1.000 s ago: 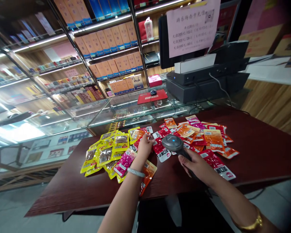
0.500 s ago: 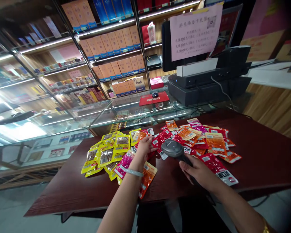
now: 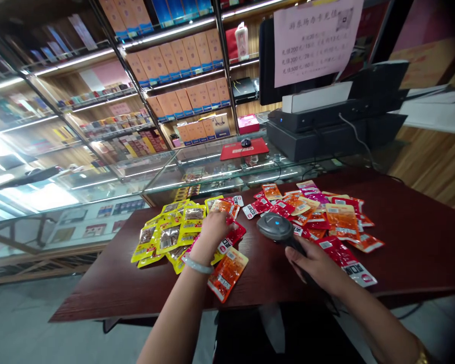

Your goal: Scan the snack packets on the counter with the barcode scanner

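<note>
My right hand (image 3: 318, 263) is wrapped around the handle of a dark grey barcode scanner (image 3: 276, 227), its head pointing left and a small blue light showing on top. My left hand (image 3: 214, 230), with a pale bangle at the wrist, is curled over a red snack packet (image 3: 235, 233); its fingertips are partly hidden. Directly below that hand lies an orange snack packet (image 3: 228, 273). Yellow snack packets (image 3: 170, 237) are heaped to its left. On the right, beyond the scanner, spreads a pile of red, pink and orange packets (image 3: 342, 222).
The packets lie on a dark red-brown table (image 3: 413, 237). Behind it are a glass counter (image 3: 197, 169), a mouse (image 3: 245, 143) on a red mat (image 3: 227, 152), and a monitor (image 3: 266, 65) with a pink notice. Boxed goods (image 3: 174, 63) fill the shelves.
My left hand has moved left from the middle, and a red packet now lies under its fingers by the yellow heap. The scanner stays in my right hand; its blue light now shows.
</note>
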### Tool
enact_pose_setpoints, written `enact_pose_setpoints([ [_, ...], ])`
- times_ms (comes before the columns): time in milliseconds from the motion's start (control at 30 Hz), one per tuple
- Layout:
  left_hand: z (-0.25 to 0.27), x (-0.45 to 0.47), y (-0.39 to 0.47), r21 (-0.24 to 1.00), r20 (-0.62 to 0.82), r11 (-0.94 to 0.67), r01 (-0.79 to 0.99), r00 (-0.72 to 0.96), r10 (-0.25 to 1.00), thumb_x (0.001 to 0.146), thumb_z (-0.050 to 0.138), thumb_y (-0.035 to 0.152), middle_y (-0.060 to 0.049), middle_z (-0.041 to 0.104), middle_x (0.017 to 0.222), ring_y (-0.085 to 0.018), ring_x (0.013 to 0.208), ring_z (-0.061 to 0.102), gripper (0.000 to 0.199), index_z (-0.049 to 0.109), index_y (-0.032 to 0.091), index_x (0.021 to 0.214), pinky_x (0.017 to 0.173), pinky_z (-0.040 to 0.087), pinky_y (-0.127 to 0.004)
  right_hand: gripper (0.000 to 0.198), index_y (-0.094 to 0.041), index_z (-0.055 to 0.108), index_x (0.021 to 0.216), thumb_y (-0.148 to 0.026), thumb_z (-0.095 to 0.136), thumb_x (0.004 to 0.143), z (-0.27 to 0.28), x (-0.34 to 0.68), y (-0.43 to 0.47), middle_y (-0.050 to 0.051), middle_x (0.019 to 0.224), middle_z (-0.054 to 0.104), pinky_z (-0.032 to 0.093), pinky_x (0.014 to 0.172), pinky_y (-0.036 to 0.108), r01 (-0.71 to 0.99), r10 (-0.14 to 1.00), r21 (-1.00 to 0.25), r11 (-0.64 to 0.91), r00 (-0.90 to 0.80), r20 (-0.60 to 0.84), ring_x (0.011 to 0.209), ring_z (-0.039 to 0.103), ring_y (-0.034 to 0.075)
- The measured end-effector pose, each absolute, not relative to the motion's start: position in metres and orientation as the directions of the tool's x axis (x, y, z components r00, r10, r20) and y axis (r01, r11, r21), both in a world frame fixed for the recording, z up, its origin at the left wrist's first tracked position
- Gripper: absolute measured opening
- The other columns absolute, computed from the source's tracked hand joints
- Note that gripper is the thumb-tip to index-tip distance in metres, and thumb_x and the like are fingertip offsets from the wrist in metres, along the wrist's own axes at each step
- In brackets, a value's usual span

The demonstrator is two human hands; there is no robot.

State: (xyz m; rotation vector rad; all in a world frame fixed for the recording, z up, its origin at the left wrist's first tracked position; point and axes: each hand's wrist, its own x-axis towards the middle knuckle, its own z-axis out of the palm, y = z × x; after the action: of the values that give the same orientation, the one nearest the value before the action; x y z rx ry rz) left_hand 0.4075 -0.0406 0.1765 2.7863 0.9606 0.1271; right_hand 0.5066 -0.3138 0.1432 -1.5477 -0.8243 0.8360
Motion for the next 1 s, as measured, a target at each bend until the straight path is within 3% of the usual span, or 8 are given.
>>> enact_pose_setpoints([
  [100,0.166,0.38,-0.053,-0.017,0.035,-0.757,0.653,0.757,0.653,0.072,0.066,0.065,-0.017,0.063,0.114,-0.035,0.112,0.054,0.059,0.065,0.016,0.105,0.095,0.041,-0.045,0.042,-0.02,0.051,0.114,-0.055,0.052,0.092,0.142,0.506,-0.313,-0.01,0.049,0.047,0.035,0.042,0.023,0.061,0.867,-0.992,-0.112,0.494,-0.067,0.039,0.044,0.011],
  [200,0.157,0.371,-0.06,-0.046,0.095,-0.717,0.696,0.718,0.69,0.079,0.054,0.069,-0.019,0.059,0.12,-0.036,0.115,0.051,0.065,0.06,0.015,0.116,0.097,0.039,-0.047,0.045,-0.02,0.048,0.123,-0.053,0.051,0.093,0.141,0.504,-0.312,-0.01,0.048,0.047,0.035,0.043,0.023,0.076,0.874,-0.992,-0.104,0.483,-0.055,0.039,0.044,0.012],
  [333,0.151,0.371,-0.051,-0.03,0.123,-0.657,0.754,0.655,0.746,0.091,0.044,0.053,-0.019,0.058,0.121,-0.036,0.115,0.05,0.048,0.06,0.016,0.116,0.094,0.039,-0.047,0.047,-0.021,0.046,0.129,-0.052,0.05,0.094,0.14,0.503,-0.313,-0.01,0.049,0.047,0.036,0.044,0.024,0.098,0.877,-0.988,-0.122,0.476,-0.061,0.04,0.044,0.012],
  [433,0.152,0.373,-0.038,-0.024,0.095,-0.652,0.758,0.651,0.753,0.09,0.048,0.048,-0.018,0.06,0.117,-0.036,0.113,0.051,0.038,0.063,0.017,0.106,0.093,0.039,-0.046,0.046,-0.02,0.048,0.125,-0.053,0.05,0.094,0.14,0.502,-0.314,-0.01,0.05,0.047,0.035,0.044,0.024,0.108,0.875,-0.986,-0.128,0.48,-0.061,0.04,0.044,0.012],
  [533,0.154,0.376,-0.027,-0.012,0.054,-0.667,0.745,0.666,0.744,0.082,0.059,0.053,-0.017,0.059,0.118,-0.036,0.114,0.051,0.043,0.061,0.017,0.104,0.093,0.039,-0.045,0.045,-0.019,0.049,0.122,-0.054,0.05,0.093,0.141,0.501,-0.314,-0.01,0.05,0.047,0.035,0.044,0.024,0.098,0.878,-0.987,-0.128,0.475,-0.066,0.041,0.043,0.012],
  [633,0.156,0.38,-0.023,0.007,0.11,-0.689,0.725,0.684,0.721,0.077,0.065,0.055,-0.016,0.06,0.118,-0.035,0.116,0.051,0.049,0.057,0.017,0.107,0.093,0.038,-0.043,0.046,-0.02,0.049,0.123,-0.055,0.051,0.093,0.141,0.5,-0.313,-0.01,0.05,0.046,0.034,0.043,0.024,0.083,0.878,-0.988,-0.129,0.472,-0.075,0.041,0.043,0.012],
  [800,0.158,0.389,-0.03,0.136,0.178,-0.742,0.656,0.721,0.67,0.084,0.062,0.049,-0.01,0.069,0.096,-0.028,0.096,0.063,0.041,0.051,0.02,0.11,0.086,0.039,-0.036,0.042,-0.02,0.05,0.117,-0.054,0.053,0.092,0.147,0.5,-0.309,-0.009,0.05,0.047,0.035,0.044,0.023,0.066,0.878,-0.994,-0.092,0.476,-0.05,0.041,0.043,0.012],
  [1000,0.155,0.396,-0.041,0.293,0.164,-0.77,0.567,0.763,0.625,0.081,0.066,0.047,-0.006,0.069,0.096,-0.025,0.088,0.066,0.043,0.049,0.023,0.112,0.071,0.04,-0.03,0.032,-0.021,0.051,0.099,-0.052,0.053,0.092,0.156,0.503,-0.299,-0.008,0.053,0.047,0.035,0.044,0.023,0.059,0.89,-0.997,-0.043,0.455,-0.012,0.043,0.044,0.011],
])
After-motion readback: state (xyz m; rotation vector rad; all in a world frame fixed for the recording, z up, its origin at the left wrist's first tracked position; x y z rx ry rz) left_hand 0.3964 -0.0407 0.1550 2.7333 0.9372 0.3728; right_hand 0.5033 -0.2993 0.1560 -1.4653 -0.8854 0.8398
